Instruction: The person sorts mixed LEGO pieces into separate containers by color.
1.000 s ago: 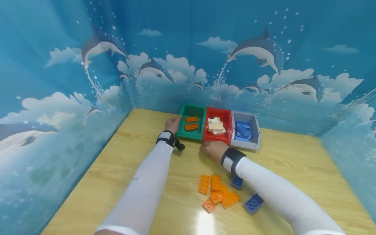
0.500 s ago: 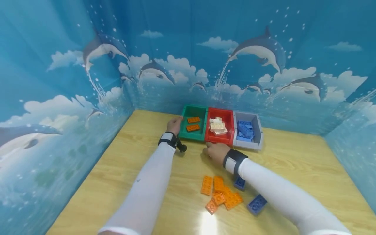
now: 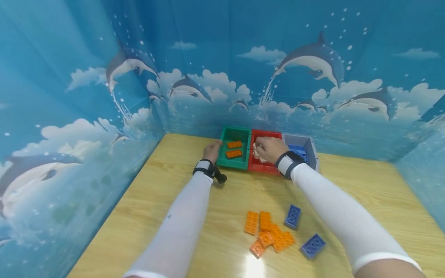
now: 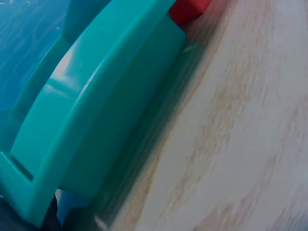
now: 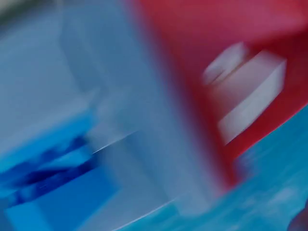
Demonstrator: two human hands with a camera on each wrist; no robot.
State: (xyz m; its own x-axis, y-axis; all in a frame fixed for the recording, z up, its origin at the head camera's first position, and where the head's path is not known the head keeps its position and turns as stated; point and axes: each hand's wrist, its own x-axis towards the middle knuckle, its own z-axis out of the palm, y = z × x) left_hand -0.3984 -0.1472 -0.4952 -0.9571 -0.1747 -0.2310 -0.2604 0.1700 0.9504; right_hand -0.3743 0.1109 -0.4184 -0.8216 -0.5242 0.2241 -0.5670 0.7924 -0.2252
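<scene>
My left hand [image 3: 211,151] holds the left edge of the green bin [image 3: 233,165], which has two orange toy bricks [image 3: 234,154] in it. In the left wrist view the green bin's side [image 4: 96,115] fills the left half, the hand mostly out of sight. Above the red bin [image 3: 255,166] is my right hand [image 3: 271,149], fingers pointing down over the white toy bricks [image 3: 256,154] and partly covering them. The right wrist view is blurred, with white bricks [image 5: 252,96] in the red bin and a fingertip at the corner; I cannot tell whether the fingers pinch a brick.
A grey bin [image 3: 314,154] with blue bricks [image 3: 297,148] adjoins the red bin on the right. Nearer on the wooden table [image 3: 167,193] lie several orange bricks [image 3: 283,240] in a cluster and two dark blue bricks [image 3: 292,217]. A dolphin-print curtain [image 3: 222,100] stands behind the bins.
My right hand has risen from the front edge of the red bin and moved over its white bricks. The left hand stays at the green bin. The head view has shifted slightly.
</scene>
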